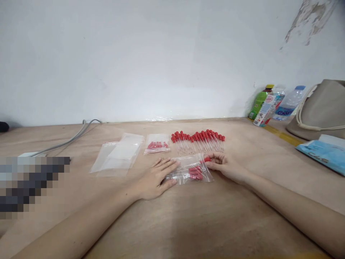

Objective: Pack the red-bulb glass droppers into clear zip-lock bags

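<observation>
Flat on the left end of a clear zip bag (183, 178) rests my left hand (159, 178), fingers spread. Several droppers with red rubber bulbs (196, 172) lie in that bag, their bulbs toward its right end. At the bag's upper right edge, my right hand (219, 163) pinches the red bulb of another dropper (206, 159); whether its stem is inside the bag is hard to make out. Just beyond the bag, several loose droppers (199, 138) lie in a row, bulbs pointing toward the wall.
A filled bag of droppers (157, 145) lies left of the row. Flat clear bags (115, 156) overlap farther left, near a grey cable (64, 142). Bottles (289, 102), a carton (265, 109), a beige bag (320, 108) and a blue packet (325, 154) stand or lie at right.
</observation>
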### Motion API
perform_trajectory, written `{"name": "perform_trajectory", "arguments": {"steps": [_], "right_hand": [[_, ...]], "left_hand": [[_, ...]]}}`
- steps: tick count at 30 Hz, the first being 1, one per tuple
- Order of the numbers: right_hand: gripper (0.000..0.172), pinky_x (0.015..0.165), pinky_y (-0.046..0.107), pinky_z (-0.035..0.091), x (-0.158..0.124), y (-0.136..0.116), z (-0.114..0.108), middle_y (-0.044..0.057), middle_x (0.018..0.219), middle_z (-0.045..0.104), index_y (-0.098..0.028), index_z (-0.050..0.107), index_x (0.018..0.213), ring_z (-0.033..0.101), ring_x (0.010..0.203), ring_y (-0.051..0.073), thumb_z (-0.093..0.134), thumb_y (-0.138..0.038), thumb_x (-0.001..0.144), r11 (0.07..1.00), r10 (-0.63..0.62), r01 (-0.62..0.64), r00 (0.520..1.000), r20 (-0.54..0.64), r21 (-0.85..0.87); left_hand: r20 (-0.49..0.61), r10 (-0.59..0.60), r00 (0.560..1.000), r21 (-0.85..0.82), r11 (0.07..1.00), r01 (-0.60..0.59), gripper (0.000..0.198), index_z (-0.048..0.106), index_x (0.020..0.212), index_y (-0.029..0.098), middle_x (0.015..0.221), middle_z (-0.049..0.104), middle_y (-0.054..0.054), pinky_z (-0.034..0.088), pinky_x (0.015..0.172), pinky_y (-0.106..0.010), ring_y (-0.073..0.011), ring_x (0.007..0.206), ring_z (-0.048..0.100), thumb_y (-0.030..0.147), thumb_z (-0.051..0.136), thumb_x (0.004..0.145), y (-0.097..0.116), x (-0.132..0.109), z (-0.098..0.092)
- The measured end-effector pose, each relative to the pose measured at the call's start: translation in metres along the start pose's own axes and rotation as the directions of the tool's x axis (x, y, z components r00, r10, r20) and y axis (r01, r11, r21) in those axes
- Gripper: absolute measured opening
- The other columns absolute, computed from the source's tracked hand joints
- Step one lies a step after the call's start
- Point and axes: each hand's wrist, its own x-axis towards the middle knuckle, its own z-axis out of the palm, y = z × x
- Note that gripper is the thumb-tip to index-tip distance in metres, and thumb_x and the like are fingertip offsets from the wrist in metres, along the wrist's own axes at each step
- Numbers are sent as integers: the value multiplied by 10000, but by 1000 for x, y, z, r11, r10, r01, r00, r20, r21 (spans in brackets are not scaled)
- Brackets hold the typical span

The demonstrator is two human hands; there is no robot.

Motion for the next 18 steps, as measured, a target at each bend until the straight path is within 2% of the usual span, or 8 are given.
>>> {"name": "perform_trajectory", "arguments": {"steps": [3,7,10,14,16,18], "right_hand": [[304,576,237,422,4,-2,-2,-21,639,592,-160,625,844,529,581,96,660,-397,657,984,-52,75,988,143,-163],[306,760,294,438,11,-8,2,34,859,653,-188,680,858,585,819,155,536,-437,755,921,-208,274,947,247,-278],[319,743,306,450,14,-6,8,40,815,668,-182,684,839,601,786,165,534,-448,745,935,-195,240,963,187,-262],[291,542,259,432,14,2,15,35,647,649,-146,647,714,569,584,144,637,-430,648,967,-110,102,994,-22,-232],[269,507,240,401,13,3,17,30,622,635,-142,625,670,536,546,125,638,-410,649,953,-146,133,989,-28,-274],[255,509,230,385,11,1,16,24,624,625,-143,619,667,513,542,108,600,-397,685,932,-182,181,983,25,-314]], "left_hand": [[2,3,1000,4,1000,-3,547,149,1398,264,1440,210,-25,124,1093,-438,-208,1333,153,483,289,917,0,0,1],[-10,7,1000,8,1000,-7,549,154,1397,263,1442,207,-26,122,1093,-439,-210,1333,154,488,288,914,0,1,2],[-5,-2,1000,9,1000,2,552,154,1397,259,1443,203,-28,119,1095,-432,-206,1334,152,489,289,914,1,2,1],[16,-6,1000,6,1000,6,560,142,1400,257,1441,211,-30,103,1098,-432,-200,1335,147,493,287,913,1,2,0],[10,1,1000,3,1000,-1,562,127,1402,258,1442,206,-31,98,1097,-436,-200,1336,143,492,284,915,1,2,0],[5,6,1000,4,1000,-6,555,132,1401,260,1443,200,-29,96,1097,-436,-199,1337,140,488,281,917,0,2,0]]}}
